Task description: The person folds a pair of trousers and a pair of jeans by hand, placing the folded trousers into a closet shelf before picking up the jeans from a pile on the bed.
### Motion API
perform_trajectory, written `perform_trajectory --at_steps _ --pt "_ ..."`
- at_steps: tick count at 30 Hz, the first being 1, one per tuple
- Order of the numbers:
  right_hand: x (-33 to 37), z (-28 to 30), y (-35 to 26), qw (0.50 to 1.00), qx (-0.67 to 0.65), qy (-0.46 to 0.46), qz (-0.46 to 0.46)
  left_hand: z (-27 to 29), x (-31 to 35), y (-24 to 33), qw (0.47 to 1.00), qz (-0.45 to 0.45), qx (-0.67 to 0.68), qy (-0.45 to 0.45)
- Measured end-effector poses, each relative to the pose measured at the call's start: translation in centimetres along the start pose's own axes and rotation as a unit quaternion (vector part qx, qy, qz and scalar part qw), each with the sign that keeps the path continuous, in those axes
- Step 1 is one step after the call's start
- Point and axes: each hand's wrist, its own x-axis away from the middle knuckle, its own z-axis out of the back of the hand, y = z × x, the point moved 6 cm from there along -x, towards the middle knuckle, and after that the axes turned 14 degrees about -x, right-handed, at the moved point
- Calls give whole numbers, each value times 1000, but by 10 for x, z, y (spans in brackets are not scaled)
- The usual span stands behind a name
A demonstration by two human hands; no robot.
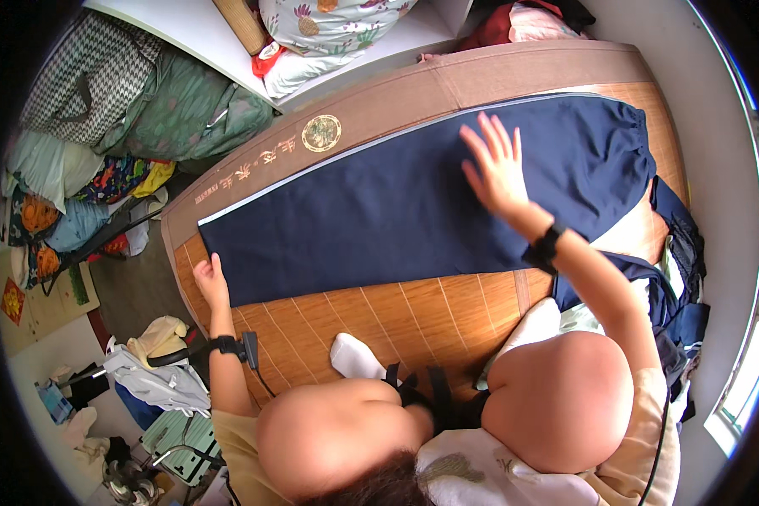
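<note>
A pair of navy trousers (354, 202) lies folded lengthwise and flat, with a pale stripe along its far edge. The gathered elastic waist is at the right and the hem at the left. My right hand (499, 173) is over the upper part of the trousers, fingers spread; whether the palm presses on the cloth is hard to tell. Beside the near corner of the hem, my left hand (213, 282) has its thumb raised against the cloth edge and its fingers loosely curled, with a gap between them and nothing seen inside.
Beneath the trousers is a bamboo mat (396, 308) with a brown fabric border (396, 99). More dark clothes (679, 278) are heaped at the right, by the wall. Bags and bedding (194, 110) are piled at the far left. My bent knees and a white-socked foot (356, 357) are close to the near side.
</note>
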Motion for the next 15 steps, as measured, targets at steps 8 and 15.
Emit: perform_trajectory --at_steps 8,15 --pt "71 -36 -44 988 -20 -150 -24 1 14 -41 986 51 9 -159" --pt "45 -8 -48 993 -89 -40 -62 27 27 36 998 -20 -5 -63"
